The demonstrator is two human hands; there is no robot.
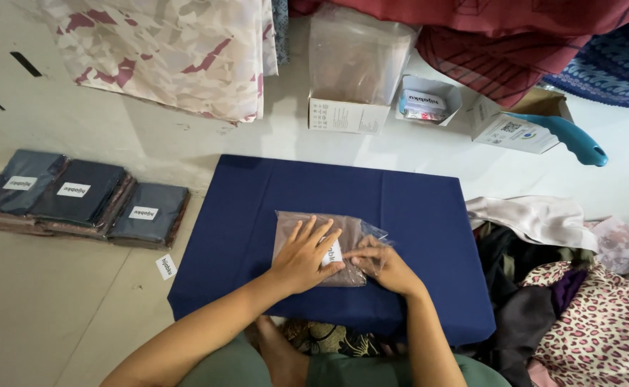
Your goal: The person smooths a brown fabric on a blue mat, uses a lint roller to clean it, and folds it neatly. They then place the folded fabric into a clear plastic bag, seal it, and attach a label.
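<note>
While I watch the head view, left hand (pixel 301 256) lies flat, fingers (pixel 314 233) spread apart, pressing on the clear bag of brown cloth (pixel 296 228). Right hand (pixel 384 266) has fingertips (pixel 354 256) pinched together on the bag's open flap (pixel 373 233), just right of the left fingertips. Bag sits under both hands on the navy cloth board (pixel 429 215). Packed dark bundles (pixel 78 197) lie well left of the left fingers.
</note>
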